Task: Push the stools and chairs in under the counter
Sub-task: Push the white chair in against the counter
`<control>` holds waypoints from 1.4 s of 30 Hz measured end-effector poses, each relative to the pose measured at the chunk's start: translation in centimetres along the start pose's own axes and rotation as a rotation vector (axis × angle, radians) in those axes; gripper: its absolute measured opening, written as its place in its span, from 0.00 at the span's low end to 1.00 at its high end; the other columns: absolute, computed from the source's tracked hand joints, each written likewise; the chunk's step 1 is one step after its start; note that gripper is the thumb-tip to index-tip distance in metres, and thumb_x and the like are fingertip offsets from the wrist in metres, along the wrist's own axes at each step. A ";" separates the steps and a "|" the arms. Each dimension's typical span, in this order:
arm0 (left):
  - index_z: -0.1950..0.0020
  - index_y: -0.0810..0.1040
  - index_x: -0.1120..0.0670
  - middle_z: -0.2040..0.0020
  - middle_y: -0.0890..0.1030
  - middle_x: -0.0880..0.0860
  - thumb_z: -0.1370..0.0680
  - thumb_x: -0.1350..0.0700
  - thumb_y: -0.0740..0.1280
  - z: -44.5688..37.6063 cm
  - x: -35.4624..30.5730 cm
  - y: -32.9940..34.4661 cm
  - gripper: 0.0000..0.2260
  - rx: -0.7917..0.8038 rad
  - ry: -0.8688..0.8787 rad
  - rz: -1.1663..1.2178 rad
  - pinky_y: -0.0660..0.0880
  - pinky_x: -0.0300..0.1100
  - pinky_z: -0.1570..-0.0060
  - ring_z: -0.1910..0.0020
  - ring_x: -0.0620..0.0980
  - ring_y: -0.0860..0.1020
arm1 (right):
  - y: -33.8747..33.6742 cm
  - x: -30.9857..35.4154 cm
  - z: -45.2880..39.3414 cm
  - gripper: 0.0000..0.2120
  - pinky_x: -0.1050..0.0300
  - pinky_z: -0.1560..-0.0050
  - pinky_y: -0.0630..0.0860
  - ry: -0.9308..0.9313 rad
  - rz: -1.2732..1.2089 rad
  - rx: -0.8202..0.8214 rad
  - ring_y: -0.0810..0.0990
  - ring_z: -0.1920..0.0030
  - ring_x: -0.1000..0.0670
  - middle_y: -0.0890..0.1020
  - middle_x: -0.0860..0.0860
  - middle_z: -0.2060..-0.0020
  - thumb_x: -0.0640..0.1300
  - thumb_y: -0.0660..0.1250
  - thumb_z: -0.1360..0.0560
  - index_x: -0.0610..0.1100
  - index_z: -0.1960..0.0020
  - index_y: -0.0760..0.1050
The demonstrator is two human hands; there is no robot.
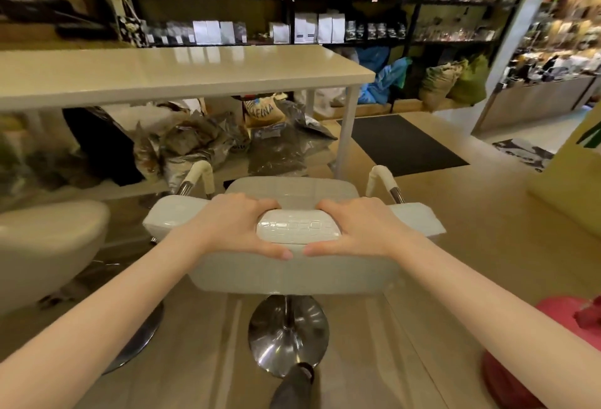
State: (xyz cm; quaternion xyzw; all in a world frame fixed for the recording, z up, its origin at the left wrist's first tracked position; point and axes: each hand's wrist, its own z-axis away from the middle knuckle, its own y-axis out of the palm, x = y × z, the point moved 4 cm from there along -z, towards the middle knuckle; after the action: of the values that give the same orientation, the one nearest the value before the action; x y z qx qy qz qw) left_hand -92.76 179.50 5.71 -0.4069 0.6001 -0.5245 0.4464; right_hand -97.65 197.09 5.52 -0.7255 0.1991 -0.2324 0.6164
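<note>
A white padded bar chair (294,272) with armrests and a round chrome base (287,334) stands in front of me, its seat short of the counter. My left hand (237,225) and my right hand (354,226) both grip the top of its backrest, thumbs on my side. The cream counter (182,73) runs across the view beyond it, on white legs. A second, rounded cream stool (48,246) stands to the left, outside the counter's edge.
Foil bags and sacks (208,145) lie on the floor under the counter. A black mat (403,145) lies to the right. Dark shelves (292,2) of goods fill the back wall. A pink pouf (533,356) sits at lower right; my shoe (292,386) touches the chrome base.
</note>
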 end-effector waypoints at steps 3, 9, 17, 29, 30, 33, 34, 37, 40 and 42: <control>0.40 0.72 0.43 0.56 0.82 0.44 0.45 0.18 0.51 -0.3 0.1 0.2 0.44 -0.021 0.009 0.009 0.77 0.46 0.57 0.58 0.44 0.78 | 0.0 -0.4 -0.1 0.38 0.54 0.64 0.74 -0.004 0.011 -0.022 0.77 0.62 0.52 0.81 0.54 0.60 0.79 0.48 0.40 0.51 0.48 0.70; 0.40 0.71 0.43 0.60 0.78 0.41 0.47 0.17 0.46 -0.9 0.7 0.1 0.46 -0.041 0.021 -0.034 0.69 0.40 0.65 0.62 0.42 0.76 | 0.1 -1.3 -0.8 0.38 0.52 0.62 0.75 -0.037 -0.004 -0.019 0.77 0.63 0.52 0.80 0.53 0.62 0.79 0.47 0.39 0.51 0.48 0.69; 0.38 0.71 0.44 0.60 0.79 0.44 0.42 0.21 0.52 -4.3 3.8 -0.1 0.41 -0.075 -0.027 -0.064 0.69 0.40 0.65 0.63 0.43 0.74 | 0.5 -3.8 -5.6 0.40 0.49 0.59 0.76 -0.054 -0.001 -0.045 0.78 0.62 0.51 0.81 0.52 0.61 0.80 0.46 0.41 0.50 0.46 0.71; 0.44 0.74 0.43 0.62 0.80 0.43 0.46 0.18 0.51 -10.6 13.1 -0.8 0.42 -0.149 -0.115 -0.033 0.70 0.38 0.65 0.62 0.42 0.77 | 1.7 -7.2 -17.6 0.38 0.52 0.64 0.73 -0.078 0.005 -0.061 0.76 0.64 0.50 0.79 0.52 0.63 0.79 0.49 0.40 0.47 0.54 0.72; 0.44 0.74 0.43 0.61 0.81 0.44 0.47 0.17 0.49 -11.2 14.0 -0.9 0.43 -0.152 -0.124 -0.037 0.71 0.39 0.64 0.62 0.42 0.77 | 1.8 -7.5 -18.6 0.37 0.51 0.64 0.73 -0.080 0.003 -0.060 0.76 0.64 0.50 0.79 0.52 0.63 0.79 0.50 0.40 0.47 0.54 0.72; 0.45 0.75 0.43 0.61 0.81 0.44 0.48 0.17 0.48 -12.8 16.1 -1.0 0.45 -0.141 -0.151 -0.030 0.73 0.40 0.62 0.62 0.42 0.77 | 2.1 -8.6 -21.2 0.37 0.53 0.64 0.71 -0.091 0.030 -0.070 0.77 0.63 0.50 0.80 0.52 0.63 0.78 0.50 0.40 0.47 0.53 0.72; 0.46 0.75 0.44 0.62 0.81 0.44 0.48 0.17 0.50 -13.3 16.6 -1.1 0.44 -0.129 -0.162 -0.023 0.74 0.41 0.61 0.63 0.42 0.77 | 2.2 -8.9 -21.9 0.38 0.53 0.65 0.70 -0.092 0.040 -0.080 0.76 0.63 0.50 0.80 0.52 0.63 0.79 0.49 0.40 0.48 0.53 0.72; 0.48 0.76 0.43 0.63 0.81 0.44 0.47 0.19 0.55 -14.5 17.6 -1.5 0.39 -0.115 -0.186 -0.044 0.75 0.46 0.56 0.63 0.42 0.77 | 2.6 -9.9 -23.8 0.37 0.53 0.66 0.70 -0.098 0.050 -0.096 0.76 0.64 0.49 0.79 0.52 0.63 0.80 0.49 0.40 0.48 0.55 0.72; 0.47 0.75 0.42 0.65 0.79 0.42 0.50 0.16 0.49 -15.5 18.6 -1.6 0.44 -0.121 -0.183 -0.036 0.74 0.46 0.55 0.64 0.41 0.76 | 2.8 -10.4 -25.1 0.37 0.52 0.66 0.70 -0.099 0.058 -0.102 0.76 0.65 0.49 0.79 0.52 0.65 0.80 0.49 0.40 0.48 0.56 0.71; 0.46 0.75 0.43 0.67 0.77 0.40 0.50 0.16 0.46 -16.0 19.1 -1.8 0.46 -0.117 -0.191 -0.050 0.74 0.47 0.53 0.64 0.41 0.75 | 2.6 -10.6 -25.7 0.36 0.53 0.66 0.69 -0.105 0.080 -0.112 0.76 0.65 0.49 0.79 0.52 0.65 0.79 0.51 0.39 0.47 0.55 0.71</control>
State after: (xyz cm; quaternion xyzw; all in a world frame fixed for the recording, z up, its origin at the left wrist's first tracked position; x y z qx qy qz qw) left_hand -113.25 165.28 6.19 -0.4952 0.5742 -0.4581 0.4640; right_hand -121.24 182.19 5.35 -0.7615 0.2080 -0.1577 0.5932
